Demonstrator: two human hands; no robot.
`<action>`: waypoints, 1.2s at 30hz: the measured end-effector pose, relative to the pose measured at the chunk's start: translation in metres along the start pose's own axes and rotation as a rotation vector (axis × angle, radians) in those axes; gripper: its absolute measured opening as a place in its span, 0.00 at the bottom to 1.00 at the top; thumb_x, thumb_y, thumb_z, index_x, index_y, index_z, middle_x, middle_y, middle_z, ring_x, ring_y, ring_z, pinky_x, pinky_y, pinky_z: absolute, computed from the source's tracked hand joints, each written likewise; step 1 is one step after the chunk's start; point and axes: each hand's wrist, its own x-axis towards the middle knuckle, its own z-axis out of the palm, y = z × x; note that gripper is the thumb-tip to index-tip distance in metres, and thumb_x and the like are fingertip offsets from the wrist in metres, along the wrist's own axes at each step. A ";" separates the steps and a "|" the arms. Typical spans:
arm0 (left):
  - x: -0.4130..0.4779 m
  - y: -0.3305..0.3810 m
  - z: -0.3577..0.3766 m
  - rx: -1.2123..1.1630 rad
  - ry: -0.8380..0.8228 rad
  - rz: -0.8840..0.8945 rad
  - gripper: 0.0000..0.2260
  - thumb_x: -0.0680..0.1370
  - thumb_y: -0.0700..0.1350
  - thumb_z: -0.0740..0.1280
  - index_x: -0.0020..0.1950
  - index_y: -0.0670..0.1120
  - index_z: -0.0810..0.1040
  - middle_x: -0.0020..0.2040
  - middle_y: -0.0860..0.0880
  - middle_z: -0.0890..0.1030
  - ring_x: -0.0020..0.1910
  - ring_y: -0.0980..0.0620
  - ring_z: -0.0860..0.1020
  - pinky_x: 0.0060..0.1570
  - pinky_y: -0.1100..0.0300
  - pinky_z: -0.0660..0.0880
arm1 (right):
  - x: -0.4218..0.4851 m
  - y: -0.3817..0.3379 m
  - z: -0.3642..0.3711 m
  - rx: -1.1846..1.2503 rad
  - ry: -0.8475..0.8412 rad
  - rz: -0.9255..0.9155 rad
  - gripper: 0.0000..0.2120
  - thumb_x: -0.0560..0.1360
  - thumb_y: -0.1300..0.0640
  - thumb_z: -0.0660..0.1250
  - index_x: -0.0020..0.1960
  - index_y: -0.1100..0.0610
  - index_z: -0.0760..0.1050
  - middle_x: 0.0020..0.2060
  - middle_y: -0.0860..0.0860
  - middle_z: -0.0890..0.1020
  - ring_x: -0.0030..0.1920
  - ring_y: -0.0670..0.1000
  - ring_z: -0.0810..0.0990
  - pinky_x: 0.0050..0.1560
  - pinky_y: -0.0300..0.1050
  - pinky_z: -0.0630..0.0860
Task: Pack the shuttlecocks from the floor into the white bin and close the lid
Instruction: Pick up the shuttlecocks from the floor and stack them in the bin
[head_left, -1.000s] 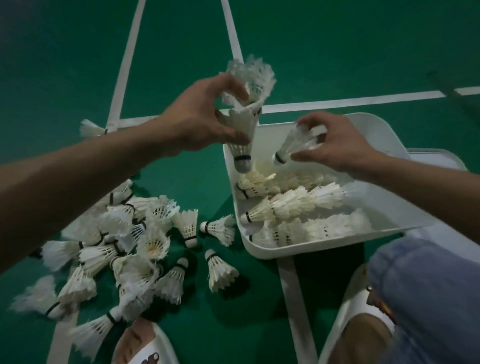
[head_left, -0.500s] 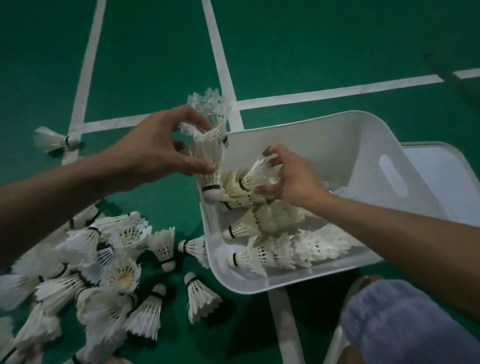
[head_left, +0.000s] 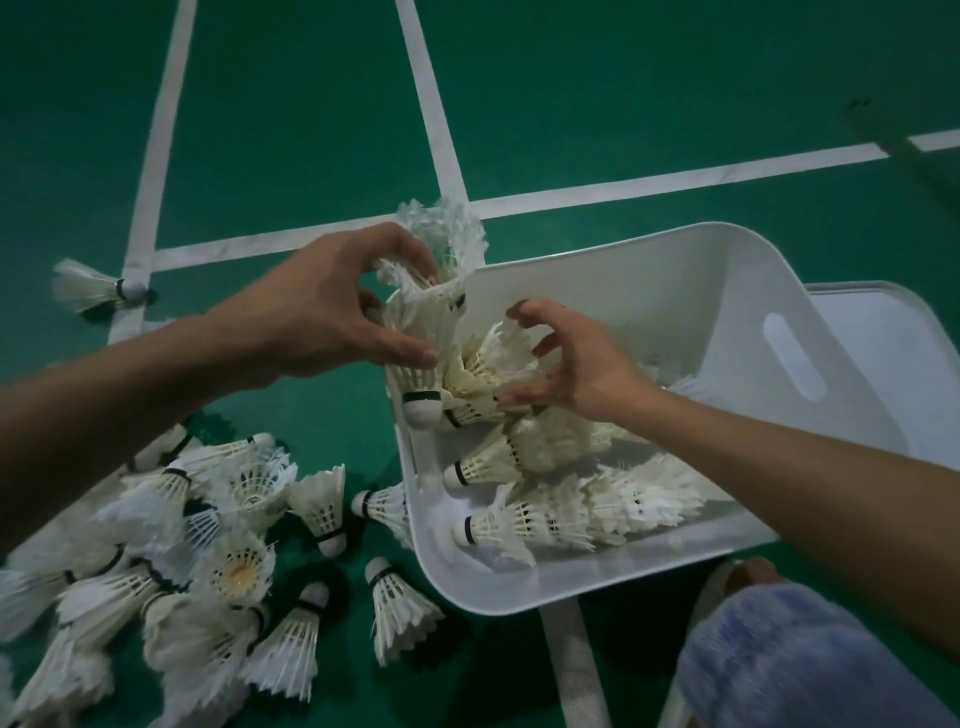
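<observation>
The left hand gripped a stack of nested shuttlecocks, cork down, at the bin's left rim. The right hand hung, fingers spread, over the packed shuttlecocks inside. A pile lay on the floor, left.

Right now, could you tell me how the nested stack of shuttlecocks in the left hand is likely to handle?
The nested stack is probably very light: the left hand holds it in a loose pinch. Its frayed feathers look fragile, so squeezing could crush them. Laid in the white bin, its rounded, tapered shape may let it roll.
</observation>
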 end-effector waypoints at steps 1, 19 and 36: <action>0.000 0.002 0.001 0.031 -0.008 0.015 0.32 0.53 0.55 0.77 0.56 0.58 0.75 0.61 0.54 0.76 0.48 0.53 0.80 0.51 0.50 0.78 | -0.001 -0.001 -0.004 -0.038 0.002 -0.003 0.42 0.57 0.50 0.81 0.68 0.50 0.68 0.58 0.43 0.71 0.54 0.48 0.75 0.55 0.47 0.78; 0.028 0.023 0.044 0.299 -0.251 0.139 0.30 0.63 0.50 0.79 0.59 0.62 0.67 0.61 0.60 0.70 0.40 0.62 0.75 0.38 0.64 0.68 | -0.034 -0.037 -0.051 -0.099 0.136 -0.306 0.42 0.61 0.52 0.81 0.70 0.45 0.65 0.60 0.41 0.71 0.53 0.37 0.72 0.51 0.25 0.70; 0.032 0.004 0.024 0.306 -0.155 0.125 0.17 0.67 0.54 0.74 0.53 0.64 0.76 0.42 0.59 0.78 0.36 0.66 0.76 0.36 0.66 0.68 | -0.030 0.011 -0.059 -0.002 0.276 -0.032 0.32 0.65 0.54 0.79 0.66 0.42 0.71 0.53 0.45 0.74 0.55 0.49 0.76 0.56 0.48 0.76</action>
